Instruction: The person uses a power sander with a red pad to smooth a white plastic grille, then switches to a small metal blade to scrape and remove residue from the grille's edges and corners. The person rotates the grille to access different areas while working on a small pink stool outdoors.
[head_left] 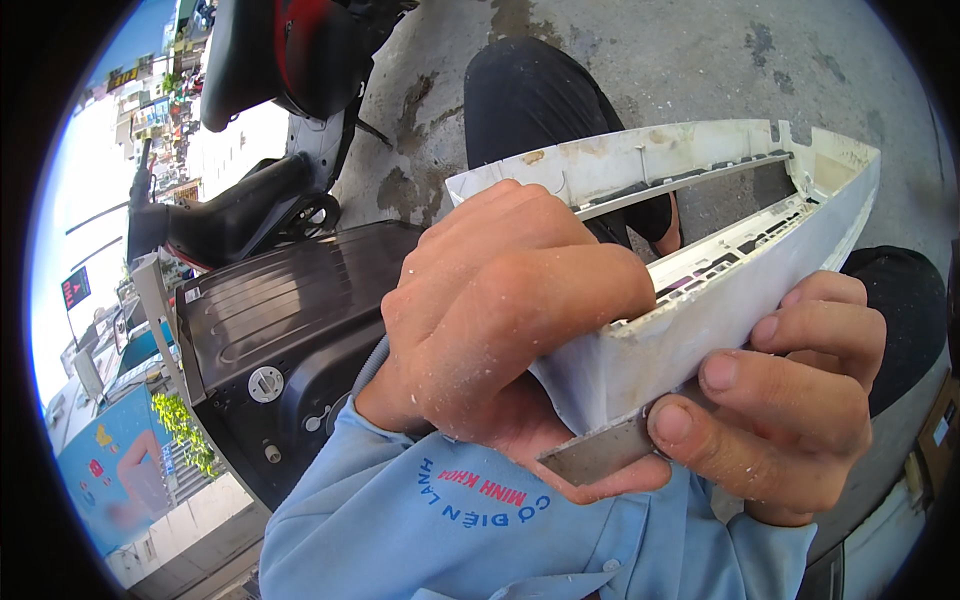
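Note:
A long white plastic frame [720,280], like an appliance housing part, slants up and away in front of me. It has a long opening, slotted inner edges and brown stains. My left hand [500,310] is closed around its near left corner, with the thumb side over the rim. Below that corner lies a flat grey strip [597,455], like a metal blade, angled against the frame's near end. My right hand [790,400] is closed on the strip's right end, its fingertips close to the frame's outer wall. The fingers of my left hand are partly hidden underneath.
To the left stands a dark brown appliance casing [290,300] with a round white fitting [265,384] and a grey hose [371,365]. Motorbikes [290,60] are parked beyond it. My bent knees [530,95] flank the frame above concrete ground [680,60]. A cardboard box [940,420] sits at right.

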